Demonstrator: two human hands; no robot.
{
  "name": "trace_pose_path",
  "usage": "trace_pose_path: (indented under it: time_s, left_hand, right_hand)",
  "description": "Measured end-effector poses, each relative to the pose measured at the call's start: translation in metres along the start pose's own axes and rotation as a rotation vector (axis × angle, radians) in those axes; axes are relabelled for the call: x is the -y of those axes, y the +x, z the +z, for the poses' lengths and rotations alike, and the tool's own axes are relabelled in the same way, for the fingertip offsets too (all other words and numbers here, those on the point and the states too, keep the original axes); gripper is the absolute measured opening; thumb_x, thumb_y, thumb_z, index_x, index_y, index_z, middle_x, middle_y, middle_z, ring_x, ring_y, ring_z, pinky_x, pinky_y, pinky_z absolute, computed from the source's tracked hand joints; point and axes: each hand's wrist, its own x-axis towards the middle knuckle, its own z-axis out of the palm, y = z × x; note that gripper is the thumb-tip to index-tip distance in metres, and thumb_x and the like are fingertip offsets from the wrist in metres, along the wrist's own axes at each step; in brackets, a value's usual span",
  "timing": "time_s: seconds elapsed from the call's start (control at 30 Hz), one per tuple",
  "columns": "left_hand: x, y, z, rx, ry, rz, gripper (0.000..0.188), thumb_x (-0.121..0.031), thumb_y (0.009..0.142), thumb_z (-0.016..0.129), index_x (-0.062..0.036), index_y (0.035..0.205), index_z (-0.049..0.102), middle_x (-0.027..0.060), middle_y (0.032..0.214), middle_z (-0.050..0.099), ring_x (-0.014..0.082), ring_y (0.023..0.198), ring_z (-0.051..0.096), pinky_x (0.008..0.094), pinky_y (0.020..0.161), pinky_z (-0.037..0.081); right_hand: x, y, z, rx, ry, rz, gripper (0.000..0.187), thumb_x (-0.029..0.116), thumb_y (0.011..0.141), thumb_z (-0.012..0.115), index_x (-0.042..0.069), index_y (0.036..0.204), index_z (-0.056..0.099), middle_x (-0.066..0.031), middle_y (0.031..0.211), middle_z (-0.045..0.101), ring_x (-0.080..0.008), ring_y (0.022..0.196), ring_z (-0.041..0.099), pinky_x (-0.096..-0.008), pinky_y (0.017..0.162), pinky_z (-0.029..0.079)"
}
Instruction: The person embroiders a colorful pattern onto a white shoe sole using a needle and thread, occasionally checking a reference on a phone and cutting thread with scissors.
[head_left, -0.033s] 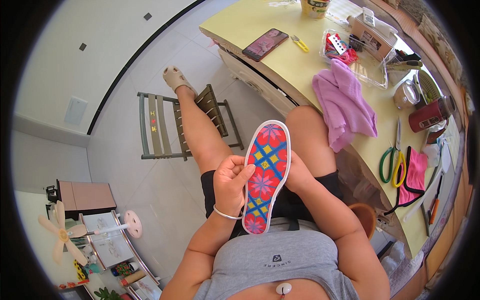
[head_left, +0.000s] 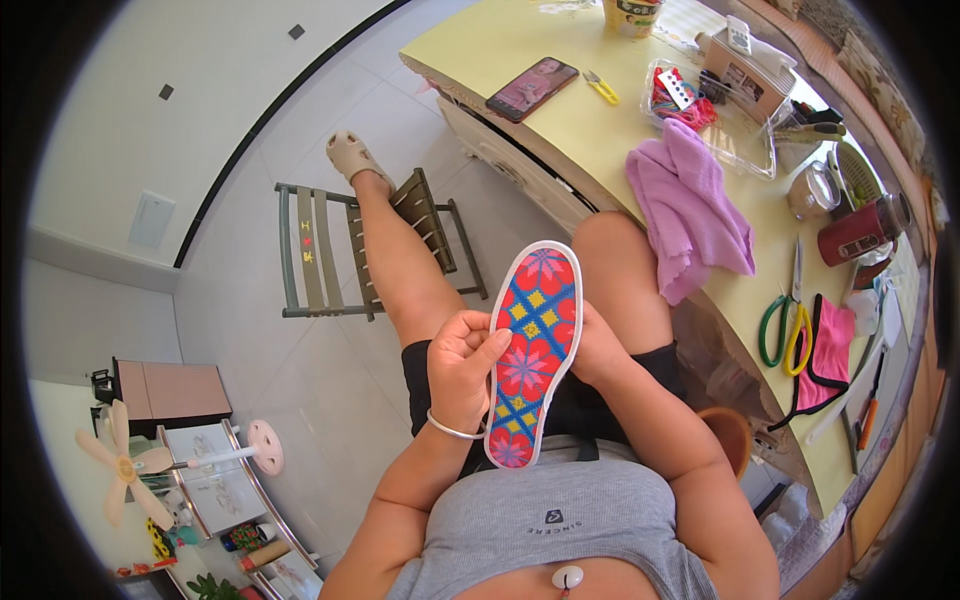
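Observation:
An embroidered insole with red, blue, pink and yellow patterns and a white rim is held upright over my lap, its patterned side toward me. My left hand grips the left edge, thumb on the front, the other fingers curled at the edge and behind. A white bangle circles that wrist. At the right edge, my right hand holds the insole from behind; most of its fingers are hidden by it.
On the yellow table at right lie a phone, yellow snips, a purple towel, a clear tray with threads, scissors and a dark red bottle. A folding chair stands left of my leg, near a fan.

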Motion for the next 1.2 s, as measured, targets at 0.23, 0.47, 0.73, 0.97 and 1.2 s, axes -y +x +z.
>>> trace_pose_path:
  time_s: [0.23, 0.47, 0.73, 0.97, 1.2]
  left_hand:
    - [0.002, 0.003, -0.002, -0.016, 0.082, 0.004, 0.013, 0.0, 0.089, 0.064, 0.0047, 0.096, 0.055, 0.0135, 0.086, 0.069, 0.0122, 0.072, 0.066, 0.0239, 0.068, 0.056]
    - [0.004, 0.008, -0.005, -0.107, 0.136, 0.083, 0.012, 0.0, 0.09, 0.064, 0.0031, 0.096, 0.055, 0.0112, 0.085, 0.068, 0.0102, 0.072, 0.065, 0.0222, 0.067, 0.054]
    - [0.02, 0.007, -0.011, -0.08, 0.266, 0.153, 0.01, 0.004, 0.089, 0.062, 0.0019, 0.097, 0.057, 0.011, 0.091, 0.068, 0.0115, 0.077, 0.065, 0.0224, 0.073, 0.053]
    - [0.022, 0.005, -0.006, -0.015, 0.272, 0.083, 0.011, 0.003, 0.088, 0.065, 0.0032, 0.098, 0.06, 0.008, 0.09, 0.068, 0.01, 0.08, 0.064, 0.0218, 0.073, 0.052]
    - [0.024, 0.002, -0.002, -0.012, 0.281, 0.09, 0.011, 0.003, 0.087, 0.065, 0.0036, 0.098, 0.063, 0.0066, 0.089, 0.068, 0.0083, 0.077, 0.063, 0.0214, 0.071, 0.051]
  right_hand:
    - [-0.002, 0.003, -0.002, -0.029, -0.014, 0.029, 0.018, 0.003, 0.087, 0.064, -0.002, 0.104, 0.067, -0.0089, 0.096, 0.071, -0.0139, 0.084, 0.068, -0.0286, 0.076, 0.057]
    - [-0.001, 0.013, -0.001, -0.423, -0.233, -0.353, 0.012, 0.004, 0.088, 0.065, 0.001, 0.099, 0.067, -0.0027, 0.087, 0.066, -0.0102, 0.076, 0.06, -0.0279, 0.067, 0.051]
    - [0.01, 0.002, 0.021, -0.157, -1.327, -0.98, 0.015, 0.005, 0.07, 0.074, 0.008, 0.083, 0.069, -0.0049, 0.082, 0.062, -0.0232, 0.072, 0.059, -0.0337, 0.062, 0.05]
    - [0.014, -0.002, 0.019, -0.113, -1.378, -0.987, 0.013, 0.004, 0.072, 0.072, 0.006, 0.083, 0.065, -0.0059, 0.083, 0.062, -0.0237, 0.072, 0.06, -0.0346, 0.061, 0.051]
    - [0.008, -0.002, 0.018, -0.054, -1.221, -1.108, 0.011, 0.002, 0.078, 0.069, 0.003, 0.086, 0.062, -0.0096, 0.083, 0.064, -0.024, 0.061, 0.059, -0.0309, 0.056, 0.051]
